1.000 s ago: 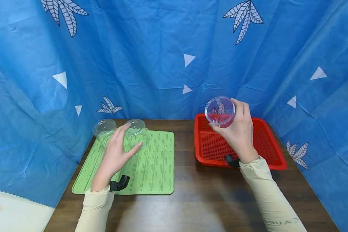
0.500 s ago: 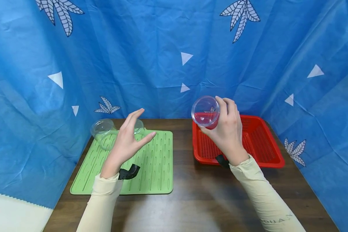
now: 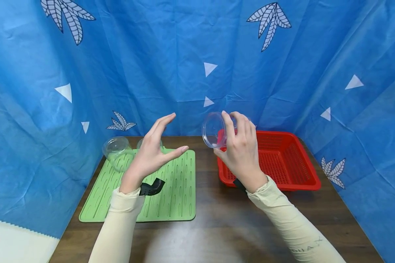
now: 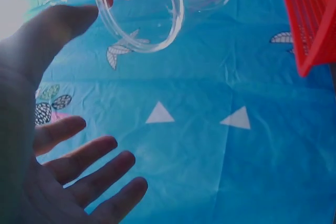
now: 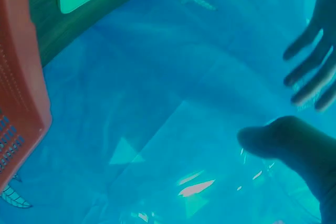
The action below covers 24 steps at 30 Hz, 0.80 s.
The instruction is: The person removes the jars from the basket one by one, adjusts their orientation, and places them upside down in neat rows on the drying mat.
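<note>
My right hand [image 3: 241,155] grips a clear plastic cup [image 3: 212,136] in the air, thumb below and fingers over its side. The cup lies tipped sideways, its round rim facing left toward my other hand. Across from it, my left hand [image 3: 148,153] is raised with thumb and fingers spread wide, a gap short of the rim. In the left wrist view the cup [image 4: 176,35] shows at the top, beyond my left thumb. Two more clear cups stand on the green ridged mat, one [image 3: 117,155] at its back left corner, the other [image 3: 140,143] partly hidden behind my left hand.
A red perforated plastic basket [image 3: 312,179] sits at the right of the brown wooden table [image 3: 214,226], behind my right hand. The green mat [image 3: 184,204] lies at the left. Blue patterned cloth [image 3: 191,44] hangs around the back and sides.
My right hand has carried the cup left, away from over the basket, and turned its rim from facing me to facing left. My left hand has moved up and right from the mat's cups.
</note>
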Each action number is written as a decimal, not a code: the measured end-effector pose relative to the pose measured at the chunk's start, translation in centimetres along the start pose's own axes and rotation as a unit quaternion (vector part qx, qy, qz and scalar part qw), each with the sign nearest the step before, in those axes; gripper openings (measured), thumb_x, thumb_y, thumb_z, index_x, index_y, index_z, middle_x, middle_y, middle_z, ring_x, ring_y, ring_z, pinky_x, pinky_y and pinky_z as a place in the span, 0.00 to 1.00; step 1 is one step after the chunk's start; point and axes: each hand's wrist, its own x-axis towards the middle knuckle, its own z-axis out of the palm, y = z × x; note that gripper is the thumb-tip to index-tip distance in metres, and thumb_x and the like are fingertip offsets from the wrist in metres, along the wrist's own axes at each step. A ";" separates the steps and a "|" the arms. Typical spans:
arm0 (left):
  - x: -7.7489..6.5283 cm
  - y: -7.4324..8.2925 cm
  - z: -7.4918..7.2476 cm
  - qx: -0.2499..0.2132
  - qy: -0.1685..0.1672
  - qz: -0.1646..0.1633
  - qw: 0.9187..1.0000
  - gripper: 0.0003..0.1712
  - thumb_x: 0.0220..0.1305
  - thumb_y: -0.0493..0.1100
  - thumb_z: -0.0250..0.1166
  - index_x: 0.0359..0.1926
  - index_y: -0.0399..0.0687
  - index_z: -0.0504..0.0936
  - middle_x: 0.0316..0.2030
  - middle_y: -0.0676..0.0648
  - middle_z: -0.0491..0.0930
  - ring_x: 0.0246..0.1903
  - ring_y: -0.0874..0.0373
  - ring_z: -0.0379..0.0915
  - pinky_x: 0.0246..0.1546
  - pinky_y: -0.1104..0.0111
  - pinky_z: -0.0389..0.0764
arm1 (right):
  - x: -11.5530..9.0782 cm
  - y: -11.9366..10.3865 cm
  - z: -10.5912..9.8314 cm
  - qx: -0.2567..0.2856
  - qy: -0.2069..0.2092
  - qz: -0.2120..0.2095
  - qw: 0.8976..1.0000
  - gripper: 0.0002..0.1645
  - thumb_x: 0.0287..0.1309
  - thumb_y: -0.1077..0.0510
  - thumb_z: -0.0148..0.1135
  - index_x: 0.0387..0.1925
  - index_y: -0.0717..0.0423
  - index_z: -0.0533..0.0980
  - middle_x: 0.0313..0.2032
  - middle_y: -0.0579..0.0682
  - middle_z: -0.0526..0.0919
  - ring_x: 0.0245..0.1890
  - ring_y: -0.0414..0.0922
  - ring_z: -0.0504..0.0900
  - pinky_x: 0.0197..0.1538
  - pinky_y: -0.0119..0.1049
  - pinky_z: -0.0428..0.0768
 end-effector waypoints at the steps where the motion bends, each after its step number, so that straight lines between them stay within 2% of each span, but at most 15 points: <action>1: 0.1 0.1 0.1 -0.003 -0.005 0.002 1.000 0.54 0.53 0.61 0.76 0.76 0.66 0.57 0.72 0.58 0.60 0.69 0.60 0.58 0.65 0.55 0.68 | 0.1 -0.2 0.0 -0.002 0.001 -0.003 1.000 0.62 0.29 0.50 0.85 0.69 0.60 0.65 0.59 0.64 0.70 0.61 0.60 0.68 0.63 0.58 0.68; 12: 1.9 1.2 0.9 -0.044 -0.032 0.046 0.997 0.58 0.49 0.58 0.79 0.77 0.64 0.56 0.71 0.60 0.61 0.67 0.54 0.62 0.62 0.59 0.72 | 0.5 -2.4 0.3 -0.045 0.021 -0.041 0.998 0.56 0.36 0.54 0.79 0.68 0.62 0.65 0.58 0.66 0.69 0.60 0.62 0.67 0.64 0.56 0.65; 20: 3.5 2.3 1.4 -0.064 -0.055 0.082 0.993 0.62 0.45 0.56 0.82 0.77 0.60 0.55 0.72 0.57 0.58 0.68 0.54 0.60 0.63 0.55 0.72 | 0.9 -3.8 0.8 -0.072 0.044 -0.056 0.995 0.47 0.44 0.59 0.72 0.68 0.61 0.66 0.58 0.65 0.70 0.60 0.61 0.68 0.63 0.55 0.67; 24: 3.7 2.4 1.7 -0.076 -0.069 0.094 0.990 0.64 0.44 0.53 0.83 0.77 0.58 0.54 0.73 0.56 0.56 0.68 0.54 0.59 0.63 0.54 0.72 | 1.1 -4.6 0.9 -0.083 0.043 -0.062 0.994 0.47 0.45 0.59 0.73 0.69 0.60 0.66 0.58 0.65 0.70 0.60 0.61 0.69 0.64 0.54 0.67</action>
